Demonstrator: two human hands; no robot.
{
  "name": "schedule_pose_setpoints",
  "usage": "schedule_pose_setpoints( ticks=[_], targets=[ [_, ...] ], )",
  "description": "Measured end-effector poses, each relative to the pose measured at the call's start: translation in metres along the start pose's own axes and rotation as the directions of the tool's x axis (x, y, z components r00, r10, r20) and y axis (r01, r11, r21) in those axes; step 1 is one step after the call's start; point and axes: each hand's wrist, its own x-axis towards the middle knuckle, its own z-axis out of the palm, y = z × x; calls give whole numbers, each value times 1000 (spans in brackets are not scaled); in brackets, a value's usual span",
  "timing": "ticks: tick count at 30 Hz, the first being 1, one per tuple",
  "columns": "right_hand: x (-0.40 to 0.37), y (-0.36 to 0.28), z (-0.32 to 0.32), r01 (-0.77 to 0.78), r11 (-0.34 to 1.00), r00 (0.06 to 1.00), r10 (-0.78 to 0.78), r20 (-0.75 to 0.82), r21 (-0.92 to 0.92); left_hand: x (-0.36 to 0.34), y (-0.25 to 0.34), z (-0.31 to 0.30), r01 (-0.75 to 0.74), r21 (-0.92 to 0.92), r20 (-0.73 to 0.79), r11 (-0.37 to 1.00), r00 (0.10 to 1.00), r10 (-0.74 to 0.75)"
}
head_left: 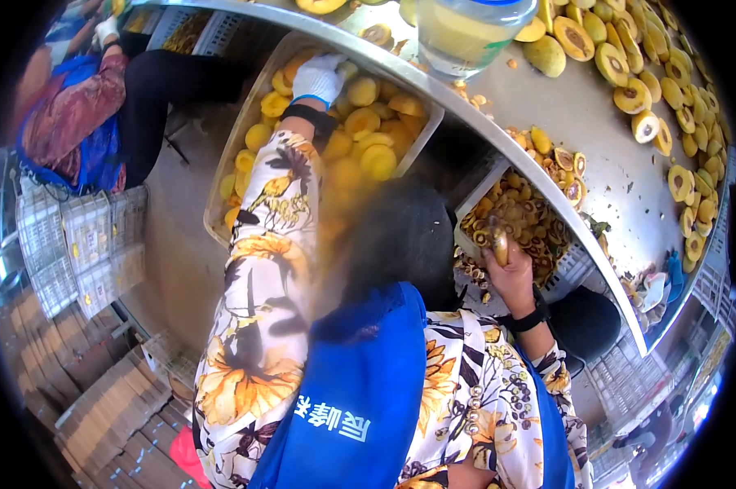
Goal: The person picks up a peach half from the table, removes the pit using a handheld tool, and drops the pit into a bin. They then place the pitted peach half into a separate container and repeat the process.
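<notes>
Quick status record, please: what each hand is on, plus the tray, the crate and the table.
left hand: white-gloved, down among yellow fruit halves; grip unclear
right hand: bare, black wristband, grip closed on a small brownish piece
tray: pale, partly under the table edge, holds the yellow fruit halves
crate: white, holds brown scraps, under the right hand
table: metal, halved fruit spread on it, clear jar
other person: seated, upper left

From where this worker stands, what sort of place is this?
Likely a fruit-processing workshop: halved fruit on a steel table, the left hand in a crate of yellow fruit, the right hand over a crate of scraps.
</notes>
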Motion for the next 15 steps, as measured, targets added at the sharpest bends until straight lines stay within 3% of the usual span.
schedule_pose_setpoints(
  ticks=[1, 4, 8, 10, 12, 14, 15],
  targets=[
    [-5, 14, 6, -382, 917, 923, 373, 98, 113, -7, -3, -8, 61, -84, -21, 995, 998, -63],
    [-7, 30, 11, -229, 972, 973, 230, -12, 40, -31, -14, -33, 204, -248, -39, 947, 975, -220],
    [-1, 24, 9, -209, 978, 977, 209, 32, 8, -71, -5, -75, 345, -272, 34, 899, 937, -349],
    [-1, 23, 12, -224, 974, 974, 223, 46, 29, -102, 11, -88, 204, -302, 149, 931, 975, -165],
    [-3, 23, 15, -238, 971, 970, 236, 62, 31, -135, 36, -79, 86, -99, 293, 991, 955, -54],
    [-8, 24, 21, -243, 970, 967, 241, 86, 13, -161, 76, -86, 90, 23, 417, 996, 904, -91],
    [-12, 29, 25, -204, 978, 976, 200, 84, 34, -176, 83, -69, 93, 91, 300, 991, 947, -116]
  ],
)
